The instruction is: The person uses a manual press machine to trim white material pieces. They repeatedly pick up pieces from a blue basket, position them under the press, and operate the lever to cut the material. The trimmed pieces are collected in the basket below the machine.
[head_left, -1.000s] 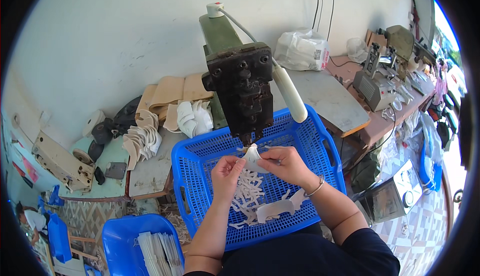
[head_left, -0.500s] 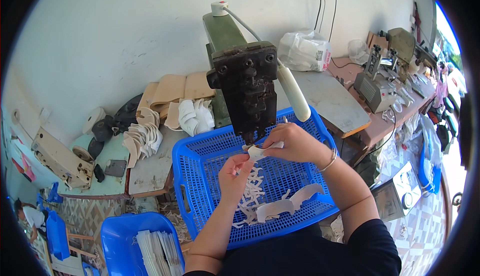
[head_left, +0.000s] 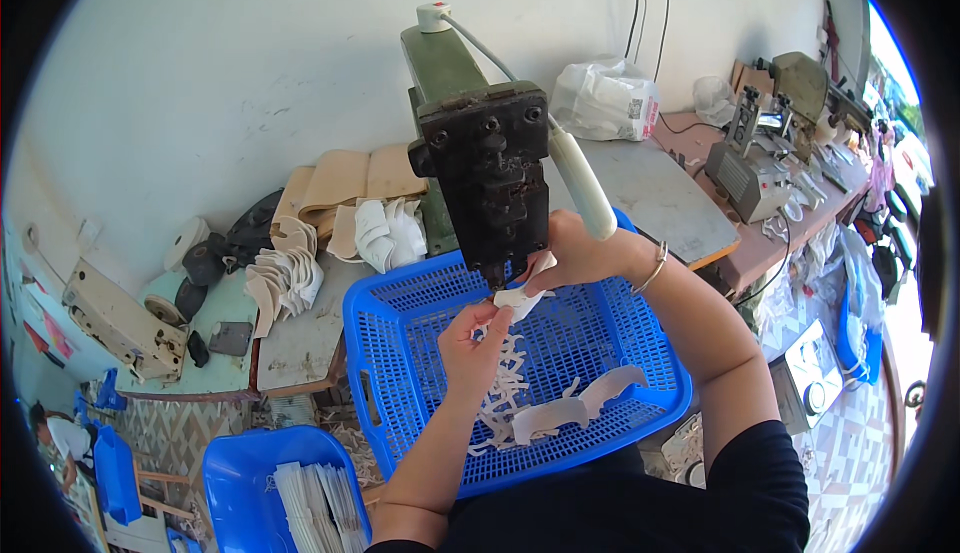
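Observation:
Both hands hold a curved white strip-like piece (head_left: 519,300) just under the black head (head_left: 492,178) of a green-armed machine (head_left: 440,61). My left hand (head_left: 470,341) pinches its near left end, fingers closed. At the right end, my right hand (head_left: 583,251) has its thumb pressed on the piece; some of its fingers are hidden behind the machine head. Below the hands is a blue plastic basket (head_left: 375,353) with thin white offcuts (head_left: 497,388) and larger curved white pieces (head_left: 550,418) in it.
Stacked cream and white curved pieces (head_left: 285,278) lie on the bench at left. A blue chair (head_left: 235,473) holds a bundle of white strips (head_left: 318,508). A white bag (head_left: 605,103) sits behind; a small grey machine (head_left: 748,185) stands at right. Another person (head_left: 65,438) is far left.
My right hand has moved up and away, partly behind the machine head, and its forearm has swung right. The white piece has turned so its right end points farther up. My left hand has hardly moved.

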### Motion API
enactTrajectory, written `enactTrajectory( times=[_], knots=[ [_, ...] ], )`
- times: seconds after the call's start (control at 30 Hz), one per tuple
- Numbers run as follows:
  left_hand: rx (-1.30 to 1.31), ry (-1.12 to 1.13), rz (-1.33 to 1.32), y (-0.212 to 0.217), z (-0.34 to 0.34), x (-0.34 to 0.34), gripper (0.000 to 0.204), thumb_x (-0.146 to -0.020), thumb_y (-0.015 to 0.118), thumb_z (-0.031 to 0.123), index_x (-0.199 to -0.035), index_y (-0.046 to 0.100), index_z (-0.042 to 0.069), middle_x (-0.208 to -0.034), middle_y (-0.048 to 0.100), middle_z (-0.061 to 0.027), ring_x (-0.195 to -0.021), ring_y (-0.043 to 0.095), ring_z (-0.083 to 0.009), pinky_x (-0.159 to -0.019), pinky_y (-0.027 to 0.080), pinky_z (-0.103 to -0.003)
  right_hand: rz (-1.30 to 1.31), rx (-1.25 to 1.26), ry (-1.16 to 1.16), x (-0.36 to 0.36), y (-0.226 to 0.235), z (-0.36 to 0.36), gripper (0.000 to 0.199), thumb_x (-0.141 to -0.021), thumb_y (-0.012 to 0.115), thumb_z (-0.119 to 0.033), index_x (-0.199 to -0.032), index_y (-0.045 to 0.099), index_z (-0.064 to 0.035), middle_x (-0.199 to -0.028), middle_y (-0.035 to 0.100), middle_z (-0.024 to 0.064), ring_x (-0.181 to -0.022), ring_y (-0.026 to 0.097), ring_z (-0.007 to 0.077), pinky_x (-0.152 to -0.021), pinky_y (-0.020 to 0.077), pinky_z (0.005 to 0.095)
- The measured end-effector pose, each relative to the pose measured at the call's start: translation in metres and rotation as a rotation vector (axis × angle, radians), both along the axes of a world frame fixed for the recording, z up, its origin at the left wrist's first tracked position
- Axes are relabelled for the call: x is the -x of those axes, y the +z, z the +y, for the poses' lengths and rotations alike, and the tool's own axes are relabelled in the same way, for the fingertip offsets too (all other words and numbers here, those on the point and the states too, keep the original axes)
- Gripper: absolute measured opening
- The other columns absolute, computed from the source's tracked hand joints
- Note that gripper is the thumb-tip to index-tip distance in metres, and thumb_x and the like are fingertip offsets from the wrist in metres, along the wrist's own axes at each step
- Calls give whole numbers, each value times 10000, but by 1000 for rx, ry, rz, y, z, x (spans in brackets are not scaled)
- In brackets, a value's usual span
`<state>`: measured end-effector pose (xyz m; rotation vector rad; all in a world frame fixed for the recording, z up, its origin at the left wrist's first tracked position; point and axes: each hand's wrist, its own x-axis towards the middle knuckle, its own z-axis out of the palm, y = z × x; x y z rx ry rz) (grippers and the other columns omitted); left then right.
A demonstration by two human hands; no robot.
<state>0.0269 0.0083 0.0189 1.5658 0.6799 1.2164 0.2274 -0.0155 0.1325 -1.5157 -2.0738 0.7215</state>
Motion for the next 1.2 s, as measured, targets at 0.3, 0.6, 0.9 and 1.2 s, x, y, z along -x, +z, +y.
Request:
enactTrajectory(
  times=[0.3, 0.6, 0.9, 1.2],
  knots=[
    [123, -307, -257, -38, 15, 39, 72, -851, 589, 35, -918, 601, 8, -844, 608, -24, -767, 539, -68, -715, 429, -220, 979, 321, -123, -11, -74, -33, 472, -776, 710, -235, -1144, 531, 1, -1013, 599, 56, -779, 580, 107, -659, 503, 233],
    [-673, 213, 365, 8, 12, 30, 174, -766, 676, 223, -877, 634, 95, -1058, 564, -42, -1147, 441, -298, -960, 298, -449, 984, 94, -230, 59, -108, -42, 178, -830, 628, -63, -989, 610, 15, -894, 641, 46, -780, 604, 85, -709, 511, 227],
    [-773, 140, 498, 44, 27, 25, 140, -707, 726, 251, -691, 632, 149, -1003, 538, -6, -1196, 381, -336, -972, 171, -542, 1033, 92, -293, 77, -110, -38, 273, -917, 530, -202, -1050, 610, 23, -987, 612, 64, -884, 592, 121, -794, 531, 286],
    [-792, 149, 554, 69, 28, 19, 234, -637, 772, 284, -645, 616, 109, -1003, 518, -23, -1174, 392, -314, -953, 200, -515, 1542, 152, -250, 97, -102, -40, 253, -917, 528, -196, -1032, 613, 13, -998, 620, 93, -922, 605, 157, -788, 533, 285]
  ],
)
